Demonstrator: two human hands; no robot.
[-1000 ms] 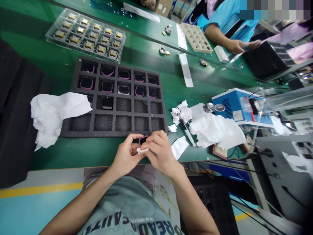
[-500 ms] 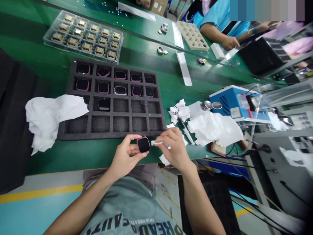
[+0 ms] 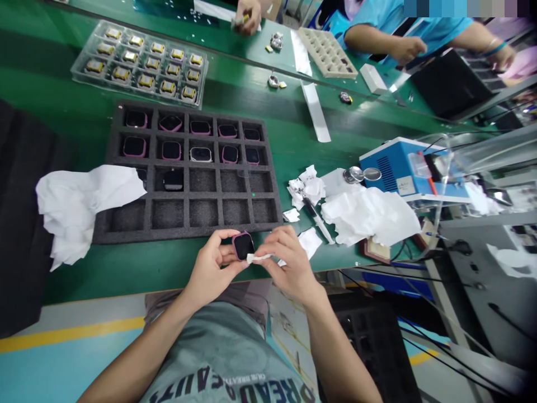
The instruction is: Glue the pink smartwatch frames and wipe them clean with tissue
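Observation:
My left hand [image 3: 213, 266] grips a smartwatch [image 3: 243, 245] by its edges, the dark screen facing up and the case purple. Pinched in my right hand [image 3: 289, 260] is a thin stick wrapped in white tissue [image 3: 254, 257], whose tip meets the lower right edge of the watch. Just beyond my hands lies a black foam tray [image 3: 184, 230]. Several watches sit in its back compartments, most of them purple, one with a silver-coloured case [image 3: 201, 154]. A crumpled white cloth [image 3: 69, 210] covers part of the tray's left side.
To the right are torn tissue pieces [image 3: 309, 184], a syringe [image 3: 319, 221], a metal pot with a lid [image 3: 354, 175], a white cloth [image 3: 373, 218] and a blue machine [image 3: 392, 168]. Behind stands a clear tray of small parts [image 3: 201, 92]. Co-workers' hands [image 3: 249, 15] are across the bench.
My right hand has moved left, bringing the tissue-wrapped tip from beside the watch onto its edge. A co-worker's hand has come in at the top.

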